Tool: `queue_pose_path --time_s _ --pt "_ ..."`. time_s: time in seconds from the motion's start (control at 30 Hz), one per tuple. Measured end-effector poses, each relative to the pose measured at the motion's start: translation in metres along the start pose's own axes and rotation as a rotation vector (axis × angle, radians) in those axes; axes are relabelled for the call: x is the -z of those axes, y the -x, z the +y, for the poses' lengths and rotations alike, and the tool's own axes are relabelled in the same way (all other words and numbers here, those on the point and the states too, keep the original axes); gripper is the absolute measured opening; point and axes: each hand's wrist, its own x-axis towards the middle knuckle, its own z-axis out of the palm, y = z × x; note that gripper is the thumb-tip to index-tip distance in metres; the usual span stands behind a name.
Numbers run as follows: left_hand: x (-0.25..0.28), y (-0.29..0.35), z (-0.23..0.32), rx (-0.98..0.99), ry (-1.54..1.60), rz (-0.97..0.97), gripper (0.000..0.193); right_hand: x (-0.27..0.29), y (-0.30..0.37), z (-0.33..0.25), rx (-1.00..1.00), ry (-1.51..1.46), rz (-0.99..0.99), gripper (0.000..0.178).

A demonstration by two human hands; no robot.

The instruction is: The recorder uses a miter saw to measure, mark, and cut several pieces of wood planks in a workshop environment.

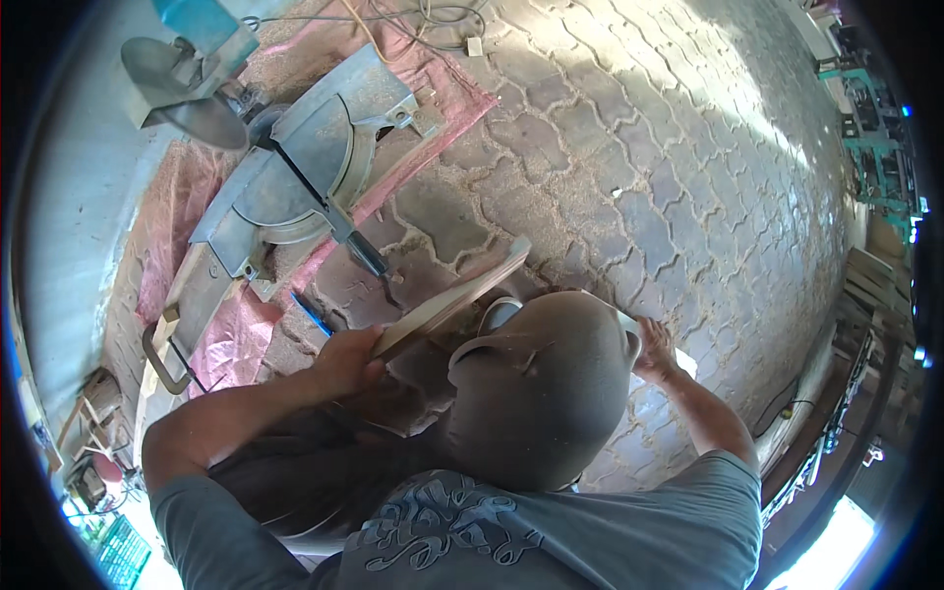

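My left hand is closed round the near end of a pale wooden strip, which slants up and to the right above the paving. On the other side my right hand has its fingers curled at a narrow pale edge; what that belongs to is hidden. A dark grey rounded shape fills the middle and covers the space between my hands. Beyond the left hand stands a mitre saw, its round blade raised at the upper left.
Pink sheeting lies under the saw, dusted with sawdust. A blue stick-like thing rests near the saw's handle. A grey curved clamp-like handle is at the left. Cables run across the far paving. Green metal frames line the right.
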Motion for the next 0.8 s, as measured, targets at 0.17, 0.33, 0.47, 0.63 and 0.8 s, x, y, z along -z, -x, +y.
queue_pose_path --time_s 0.17,0.33,0.47,0.63,0.8 --pt "0.008 -0.033 0.029 -0.071 0.078 0.134 0.032 0.017 -0.021 -0.015 0.132 0.071 -0.003 0.090" --pt "0.022 -0.092 0.076 -0.077 0.074 0.367 0.023 0.051 -0.067 -0.051 0.270 0.187 0.134 0.083" --pt "0.031 -0.148 0.106 -0.098 0.007 0.454 0.021 0.086 -0.112 -0.066 0.446 0.181 0.142 0.070" --pt "0.033 -0.194 0.130 -0.187 -0.118 0.584 0.015 0.124 -0.171 -0.085 0.581 0.353 0.091 0.073" --pt "0.040 -0.227 0.141 -0.181 -0.137 0.506 0.016 0.134 -0.190 -0.089 0.585 0.357 0.025 0.076"
